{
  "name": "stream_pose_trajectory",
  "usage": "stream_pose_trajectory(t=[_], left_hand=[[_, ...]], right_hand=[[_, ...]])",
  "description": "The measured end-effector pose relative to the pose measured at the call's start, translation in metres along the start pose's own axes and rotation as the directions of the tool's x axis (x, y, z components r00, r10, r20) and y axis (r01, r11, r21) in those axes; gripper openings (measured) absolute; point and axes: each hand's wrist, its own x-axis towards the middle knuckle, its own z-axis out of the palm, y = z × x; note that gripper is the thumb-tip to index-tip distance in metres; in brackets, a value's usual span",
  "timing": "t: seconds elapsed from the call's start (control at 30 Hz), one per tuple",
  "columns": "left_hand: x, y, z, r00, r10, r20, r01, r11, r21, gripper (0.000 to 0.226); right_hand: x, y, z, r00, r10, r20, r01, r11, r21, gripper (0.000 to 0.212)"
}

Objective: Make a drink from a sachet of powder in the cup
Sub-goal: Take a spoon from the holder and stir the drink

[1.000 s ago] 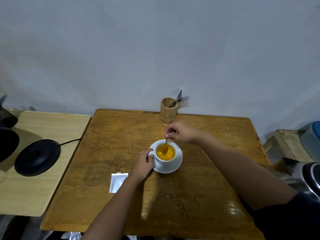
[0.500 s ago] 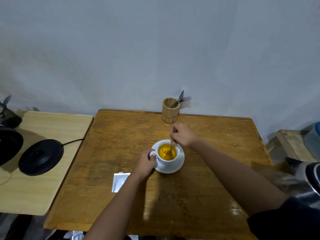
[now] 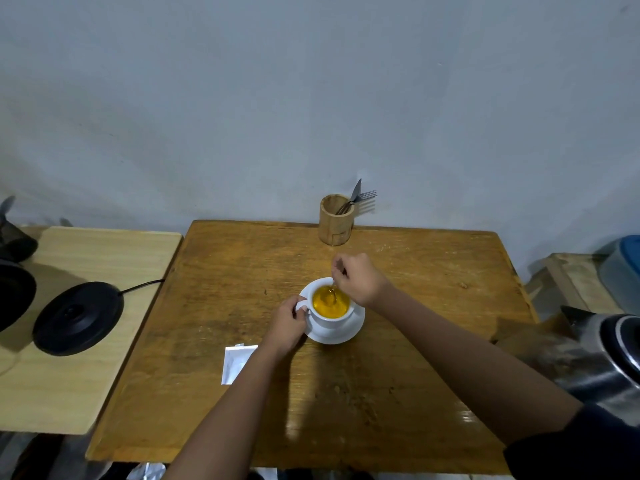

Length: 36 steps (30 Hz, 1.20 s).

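White cup point(image 3: 331, 315) of orange drink point(image 3: 329, 302), sitting on a saucer point(image 3: 346, 336) near the middle of the wooden table point(image 3: 242, 271). Left hand point(image 3: 287, 323) closing on the cup's handle at 9 o'clock. Right hand point(image 3: 360, 278) pinching a spoon point(image 3: 333, 293) at the rim, 1 o'clock, bowl apparently dipping into the liquid, blurred. Opened sachet point(image 3: 237, 362) lying flat at 7 o'clock of the saucer. Bamboo holder point(image 3: 335, 223) with cutlery standing at 12 o'clock. Kettle point(image 3: 595, 362) showing at 3 o'clock, its black base point(image 3: 78, 317) resting on a side table at 9.
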Motion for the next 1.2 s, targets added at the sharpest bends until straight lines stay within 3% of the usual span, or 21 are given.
stream_pose_trajectory(t=[0.2,0.33,0.6,0.9,1.2], left_hand=[[-0.001,0.003,-0.001,1.000,0.000,0.011,0.000,1.000,-0.011,0.015],[-0.001,0.005,-0.001,1.000,0.015,0.008,-0.015,1.000,-0.019,0.014],[-0.001,0.006,-0.003,1.000,0.025,0.015,-0.025,1.000,0.004,0.014],[-0.002,0.008,-0.003,1.000,0.004,0.016,-0.004,1.000,0.002,0.014],[0.000,0.007,-0.003,0.999,-0.024,0.026,0.024,1.000,0.004,0.022]], right_hand=[[-0.006,-0.007,-0.014,0.962,-0.107,0.250,0.159,0.967,-0.201,0.018],[-0.009,-0.006,-0.017,0.941,-0.124,0.315,0.180,0.972,-0.153,0.015],[-0.014,-0.006,-0.006,0.943,-0.209,0.259,0.247,0.961,-0.123,0.016],[-0.017,-0.004,-0.016,0.929,-0.202,0.310,0.295,0.911,-0.288,0.018],[-0.018,-0.009,-0.009,0.952,-0.161,0.261,0.205,0.967,-0.152,0.021]])
